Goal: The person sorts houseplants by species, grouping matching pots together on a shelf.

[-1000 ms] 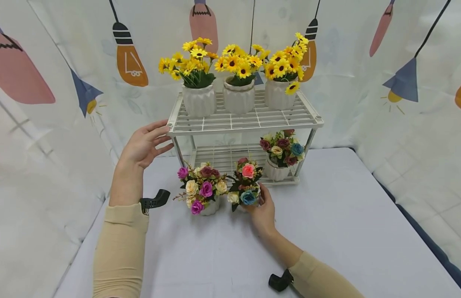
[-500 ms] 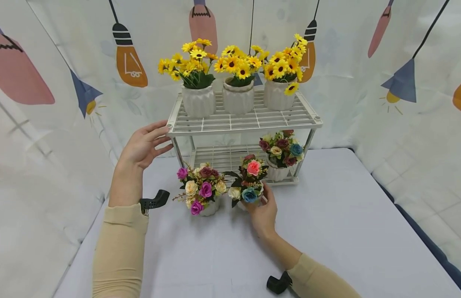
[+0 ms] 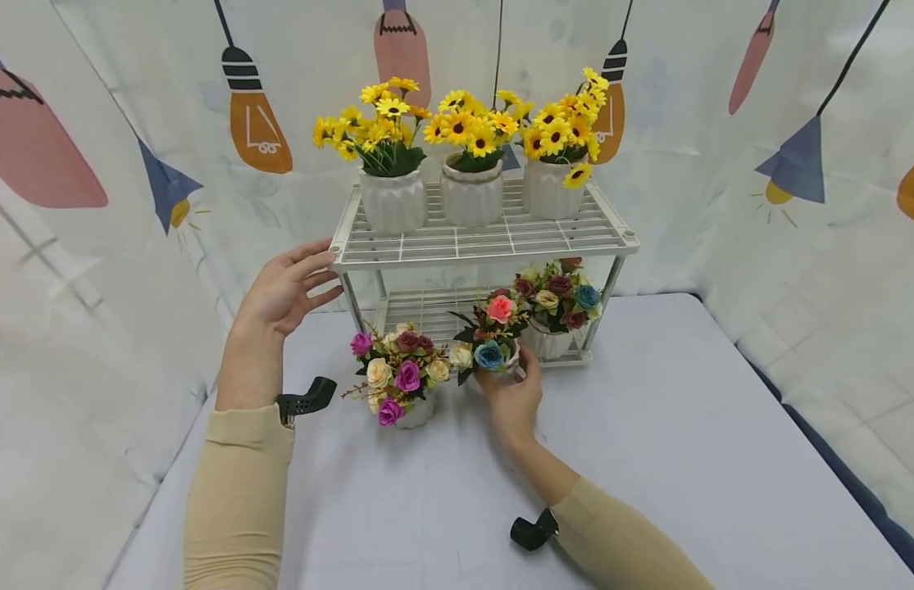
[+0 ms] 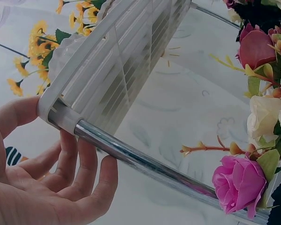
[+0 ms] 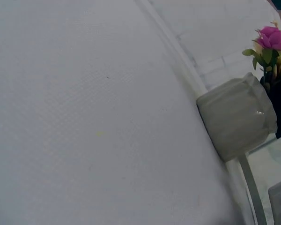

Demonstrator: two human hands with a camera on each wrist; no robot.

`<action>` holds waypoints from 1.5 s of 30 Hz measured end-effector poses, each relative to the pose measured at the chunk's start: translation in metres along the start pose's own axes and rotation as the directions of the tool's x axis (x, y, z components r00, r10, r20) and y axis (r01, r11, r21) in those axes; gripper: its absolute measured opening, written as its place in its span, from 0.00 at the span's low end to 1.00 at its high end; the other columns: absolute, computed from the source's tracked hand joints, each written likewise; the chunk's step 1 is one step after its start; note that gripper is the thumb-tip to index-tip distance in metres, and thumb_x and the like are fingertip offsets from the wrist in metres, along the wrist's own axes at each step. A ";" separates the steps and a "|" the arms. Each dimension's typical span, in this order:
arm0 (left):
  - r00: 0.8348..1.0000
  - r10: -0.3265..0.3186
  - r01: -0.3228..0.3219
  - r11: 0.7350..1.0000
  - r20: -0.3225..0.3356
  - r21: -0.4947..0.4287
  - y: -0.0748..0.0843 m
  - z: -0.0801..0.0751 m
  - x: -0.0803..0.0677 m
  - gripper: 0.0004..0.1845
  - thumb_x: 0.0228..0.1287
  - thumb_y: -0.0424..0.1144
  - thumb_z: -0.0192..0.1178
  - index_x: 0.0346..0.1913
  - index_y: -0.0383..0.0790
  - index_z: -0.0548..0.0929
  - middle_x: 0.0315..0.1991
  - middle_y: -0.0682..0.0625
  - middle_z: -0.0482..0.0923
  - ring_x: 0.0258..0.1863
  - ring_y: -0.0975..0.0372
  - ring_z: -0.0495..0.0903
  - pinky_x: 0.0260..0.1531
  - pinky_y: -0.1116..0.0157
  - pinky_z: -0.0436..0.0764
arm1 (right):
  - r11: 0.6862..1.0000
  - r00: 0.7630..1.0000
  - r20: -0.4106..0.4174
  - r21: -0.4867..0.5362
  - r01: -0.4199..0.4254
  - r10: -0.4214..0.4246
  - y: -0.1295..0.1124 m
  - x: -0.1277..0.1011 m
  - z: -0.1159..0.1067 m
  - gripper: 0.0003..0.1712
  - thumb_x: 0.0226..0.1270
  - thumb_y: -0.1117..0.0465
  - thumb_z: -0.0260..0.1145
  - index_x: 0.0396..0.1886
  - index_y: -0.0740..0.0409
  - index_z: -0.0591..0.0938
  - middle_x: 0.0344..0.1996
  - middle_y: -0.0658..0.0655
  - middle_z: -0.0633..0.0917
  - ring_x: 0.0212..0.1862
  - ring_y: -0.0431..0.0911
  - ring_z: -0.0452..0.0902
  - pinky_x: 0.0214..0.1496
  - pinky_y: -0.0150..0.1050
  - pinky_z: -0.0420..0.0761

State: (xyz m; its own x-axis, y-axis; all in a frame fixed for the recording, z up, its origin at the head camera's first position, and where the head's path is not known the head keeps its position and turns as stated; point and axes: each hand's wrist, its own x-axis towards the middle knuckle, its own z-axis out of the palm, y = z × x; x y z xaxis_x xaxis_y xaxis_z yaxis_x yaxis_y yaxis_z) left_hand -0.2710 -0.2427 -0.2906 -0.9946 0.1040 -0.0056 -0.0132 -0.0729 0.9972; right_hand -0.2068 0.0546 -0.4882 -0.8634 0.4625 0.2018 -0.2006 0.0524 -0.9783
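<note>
My right hand (image 3: 511, 401) grips a small white flowerpot (image 3: 489, 355) of artificial roses, one pink and one blue, at the front edge of the lower shelf. At the top left corner of the white two-tier rack (image 3: 486, 243), my left hand (image 3: 283, 287) pinches the frame; the left wrist view has its thumb on the corner and fingertips by the metal post (image 4: 145, 161). Left of the held pot, on the cloth, stands another pot with purple and cream roses (image 3: 408, 375). A third rose pot (image 3: 548, 338) sits on the lower shelf at right.
Three white pots of yellow sunflowers (image 3: 471, 192) line the top shelf. White cloth (image 3: 648, 459) covers the table, and a printed curtain (image 3: 685, 205) hangs behind. A grey-looking pot (image 5: 236, 119) appears beside the rack in the right wrist view.
My right hand has carried the pot with pink and blue roses forward and up, from in front of the rack to the lower shelf's edge. The left hand stays put.
</note>
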 end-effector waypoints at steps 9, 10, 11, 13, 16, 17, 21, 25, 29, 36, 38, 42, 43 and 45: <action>1.000 0.009 -0.009 1.000 -0.006 -0.017 -0.003 0.001 0.000 0.39 0.73 0.46 0.66 0.79 0.37 0.62 0.57 0.52 0.80 0.56 0.59 0.78 0.69 0.45 0.64 | 0.999 0.996 -0.076 0.021 0.049 -0.047 0.003 0.020 0.022 0.42 0.49 0.67 0.83 0.64 0.62 0.73 0.58 0.60 0.77 0.61 0.53 0.71 0.65 0.51 0.69; 1.000 0.008 -0.008 1.000 -0.006 -0.017 -0.003 0.001 0.000 0.39 0.73 0.46 0.66 0.79 0.37 0.62 0.57 0.51 0.79 0.57 0.58 0.78 0.69 0.45 0.64 | 0.998 0.995 -0.080 0.029 0.058 -0.056 0.004 0.022 0.025 0.41 0.49 0.67 0.83 0.63 0.62 0.73 0.57 0.60 0.77 0.60 0.52 0.71 0.65 0.51 0.69; 1.000 0.006 -0.007 1.000 -0.007 -0.017 -0.003 0.001 0.000 0.40 0.73 0.46 0.66 0.79 0.37 0.62 0.58 0.51 0.79 0.58 0.58 0.78 0.70 0.45 0.64 | 0.997 0.995 -0.082 0.032 0.064 -0.061 0.005 0.024 0.027 0.42 0.49 0.66 0.84 0.63 0.62 0.73 0.57 0.60 0.77 0.61 0.52 0.71 0.66 0.50 0.68; 1.000 0.005 -0.006 1.000 -0.010 -0.013 -0.003 0.000 -0.001 0.40 0.73 0.46 0.66 0.79 0.37 0.61 0.60 0.50 0.78 0.58 0.58 0.77 0.70 0.45 0.64 | 0.997 0.994 -0.091 0.022 0.068 -0.065 0.006 0.027 0.032 0.43 0.48 0.62 0.86 0.63 0.61 0.73 0.58 0.59 0.77 0.61 0.51 0.72 0.68 0.48 0.68; 1.000 0.001 -0.002 0.999 -0.002 -0.048 -0.003 -0.002 -0.002 0.39 0.73 0.45 0.66 0.79 0.37 0.61 0.63 0.47 0.76 0.59 0.58 0.77 0.71 0.43 0.60 | 0.998 0.992 -0.112 -0.015 0.057 -0.058 0.006 0.029 0.038 0.46 0.47 0.55 0.88 0.62 0.58 0.73 0.58 0.57 0.77 0.63 0.50 0.72 0.69 0.46 0.67; 1.000 0.001 0.000 0.998 0.003 -0.057 -0.003 -0.002 -0.003 0.39 0.73 0.44 0.66 0.80 0.37 0.61 0.64 0.46 0.75 0.59 0.58 0.77 0.71 0.43 0.59 | 0.998 0.991 -0.125 -0.027 0.051 -0.054 0.006 0.030 0.039 0.46 0.45 0.53 0.89 0.62 0.58 0.74 0.58 0.57 0.77 0.62 0.51 0.72 0.69 0.46 0.67; 1.000 0.000 0.001 0.998 0.015 -0.067 -0.004 -0.002 -0.003 0.39 0.73 0.44 0.66 0.79 0.37 0.61 0.65 0.45 0.73 0.59 0.58 0.76 0.71 0.43 0.58 | 0.998 0.982 -0.181 -0.055 0.040 -0.049 0.007 0.033 0.045 0.47 0.42 0.54 0.90 0.61 0.60 0.75 0.58 0.60 0.78 0.62 0.54 0.73 0.70 0.48 0.67; 1.000 0.006 -0.004 0.997 0.016 -0.072 -0.004 -0.001 -0.002 0.39 0.73 0.44 0.66 0.79 0.37 0.62 0.62 0.47 0.76 0.57 0.58 0.77 0.71 0.44 0.60 | 0.997 0.977 -0.210 -0.077 0.031 -0.047 0.007 0.039 0.051 0.47 0.42 0.54 0.90 0.61 0.60 0.75 0.59 0.61 0.76 0.63 0.56 0.71 0.71 0.50 0.65; 1.000 0.010 -0.010 0.998 0.012 -0.061 -0.004 -0.001 -0.001 0.38 0.73 0.44 0.65 0.79 0.37 0.62 0.58 0.51 0.79 0.57 0.59 0.78 0.69 0.48 0.65 | 0.995 0.973 -0.225 -0.094 0.020 -0.040 0.010 0.045 0.055 0.48 0.42 0.53 0.90 0.60 0.59 0.74 0.61 0.61 0.74 0.65 0.56 0.69 0.72 0.49 0.64; 1.000 0.017 -0.016 0.999 0.005 -0.037 -0.003 -0.001 -0.001 0.37 0.73 0.45 0.65 0.79 0.37 0.63 0.57 0.52 0.80 0.60 0.56 0.77 0.70 0.46 0.64 | 0.994 0.982 -0.190 -0.113 0.005 -0.026 0.011 0.047 0.056 0.51 0.45 0.51 0.89 0.65 0.59 0.70 0.64 0.61 0.70 0.67 0.56 0.67 0.73 0.48 0.63; 1.000 0.013 -0.013 0.999 0.011 -0.053 -0.003 0.000 -0.001 0.37 0.73 0.44 0.65 0.79 0.37 0.63 0.57 0.52 0.80 0.60 0.56 0.77 0.70 0.45 0.62 | 0.994 0.984 -0.179 -0.111 0.006 -0.026 0.010 0.046 0.054 0.51 0.45 0.52 0.88 0.66 0.59 0.69 0.65 0.61 0.69 0.68 0.57 0.66 0.73 0.49 0.63; 1.000 0.011 -0.010 0.999 0.011 -0.048 -0.004 -0.001 0.000 0.38 0.73 0.45 0.66 0.79 0.37 0.63 0.57 0.52 0.80 0.58 0.58 0.78 0.70 0.44 0.61 | 0.994 0.989 -0.145 -0.110 0.014 -0.030 0.006 0.040 0.050 0.52 0.48 0.52 0.87 0.69 0.60 0.67 0.67 0.61 0.67 0.69 0.56 0.64 0.73 0.50 0.63; 1.000 0.011 -0.010 0.999 0.008 -0.036 -0.004 -0.001 0.001 0.38 0.73 0.45 0.66 0.79 0.37 0.63 0.57 0.52 0.80 0.57 0.59 0.78 0.70 0.44 0.62 | 0.994 0.990 -0.137 -0.107 0.022 -0.036 0.005 0.039 0.049 0.52 0.49 0.52 0.86 0.69 0.60 0.67 0.67 0.61 0.66 0.70 0.56 0.64 0.73 0.49 0.63; 1.000 0.009 -0.009 1.000 0.000 -0.024 -0.003 -0.001 0.001 0.39 0.73 0.46 0.66 0.79 0.38 0.63 0.58 0.52 0.79 0.58 0.59 0.78 0.70 0.44 0.62 | 0.995 0.991 -0.122 -0.094 0.041 -0.052 0.003 0.034 0.048 0.52 0.51 0.54 0.86 0.70 0.62 0.66 0.68 0.62 0.65 0.70 0.56 0.63 0.74 0.49 0.62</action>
State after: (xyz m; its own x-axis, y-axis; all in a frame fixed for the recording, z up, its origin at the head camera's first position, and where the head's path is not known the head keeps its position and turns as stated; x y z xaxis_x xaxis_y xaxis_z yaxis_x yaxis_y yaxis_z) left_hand -0.2720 -0.2437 -0.2939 -0.9947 0.1032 0.0029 -0.0072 -0.0974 0.9952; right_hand -0.2590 0.0283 -0.4816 -0.7890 0.5633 0.2453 -0.1914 0.1541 -0.9693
